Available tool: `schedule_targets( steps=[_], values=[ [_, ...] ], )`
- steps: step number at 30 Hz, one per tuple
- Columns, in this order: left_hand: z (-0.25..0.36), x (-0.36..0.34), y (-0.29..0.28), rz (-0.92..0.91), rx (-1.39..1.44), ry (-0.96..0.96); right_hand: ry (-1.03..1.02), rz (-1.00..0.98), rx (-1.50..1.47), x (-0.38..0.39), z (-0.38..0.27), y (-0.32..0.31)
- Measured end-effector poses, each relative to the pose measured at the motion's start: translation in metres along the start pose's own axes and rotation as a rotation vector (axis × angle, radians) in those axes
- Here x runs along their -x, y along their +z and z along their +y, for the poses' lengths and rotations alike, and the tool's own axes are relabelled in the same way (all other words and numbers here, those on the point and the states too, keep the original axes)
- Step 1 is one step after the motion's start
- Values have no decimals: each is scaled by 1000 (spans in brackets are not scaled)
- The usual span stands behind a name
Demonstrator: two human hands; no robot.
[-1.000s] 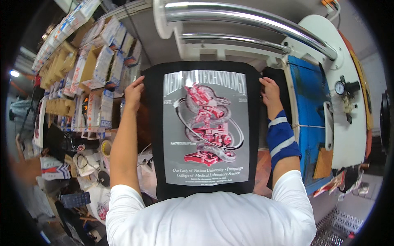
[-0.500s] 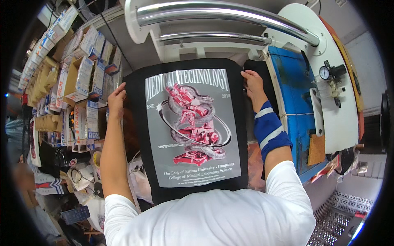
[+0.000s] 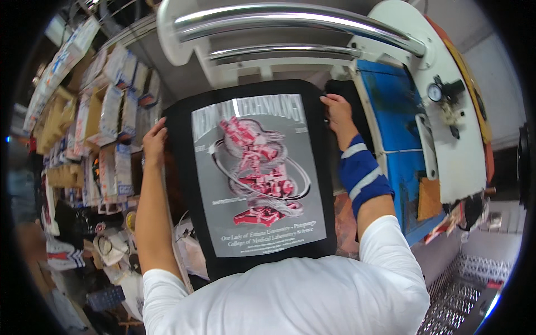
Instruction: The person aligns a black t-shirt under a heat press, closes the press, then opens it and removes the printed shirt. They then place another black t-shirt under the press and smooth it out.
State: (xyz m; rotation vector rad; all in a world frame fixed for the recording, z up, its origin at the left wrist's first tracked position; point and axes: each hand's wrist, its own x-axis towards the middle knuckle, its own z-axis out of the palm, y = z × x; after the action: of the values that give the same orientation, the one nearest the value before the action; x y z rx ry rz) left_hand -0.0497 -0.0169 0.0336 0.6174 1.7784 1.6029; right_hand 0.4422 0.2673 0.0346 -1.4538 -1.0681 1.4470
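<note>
A white heat press (image 3: 446, 111) with chrome bars (image 3: 290, 19) fills the top and right, its blue platen (image 3: 393, 111) showing at the right edge. A black shirt (image 3: 254, 173) with a grey and red print is held spread in front of the press, reaching up to the platen's left edge. The left hand (image 3: 154, 142) is clamped on the shirt's upper left edge. The right hand (image 3: 336, 109), above a blue wristband (image 3: 362, 176), grips the upper right corner. Boxes (image 3: 106, 111) line shelves at the left.

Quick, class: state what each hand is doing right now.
Left hand: closed on the black shirt's left edge.
Right hand: closed on its right top corner.
</note>
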Motion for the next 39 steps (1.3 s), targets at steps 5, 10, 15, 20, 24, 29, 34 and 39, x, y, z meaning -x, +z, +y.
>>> schedule_targets(
  steps=[5, 10, 15, 20, 24, 29, 34, 39],
  values=[
    [7, 1, 3, 18, -32, 3, 7, -19, -89, 4, -1, 1],
    [8, 14, 6, 60, -148, 114, -228, 34, 179, 23, 5, 0],
    [-4, 127, 7, 58, -399, 274, -499, 55, 647, 161, 29, -13],
    [-77, 237, -40, 10, 39, -417, 233, 82, 198, 238, 109, -93],
    [-86, 282, -31, -32, 64, -496, 13, 24, 33, 262, 140, -126],
    [-70, 313, -33, 172, -470, 215, -423, 55, 698, 323, 99, -117],
    [-34, 354, 8, 13, -648, 572, -891, -87, 799, 365, 99, -99],
    [-46, 361, 12, 11, -713, 705, -923, -58, 819, 366, 123, -101]
  ],
)
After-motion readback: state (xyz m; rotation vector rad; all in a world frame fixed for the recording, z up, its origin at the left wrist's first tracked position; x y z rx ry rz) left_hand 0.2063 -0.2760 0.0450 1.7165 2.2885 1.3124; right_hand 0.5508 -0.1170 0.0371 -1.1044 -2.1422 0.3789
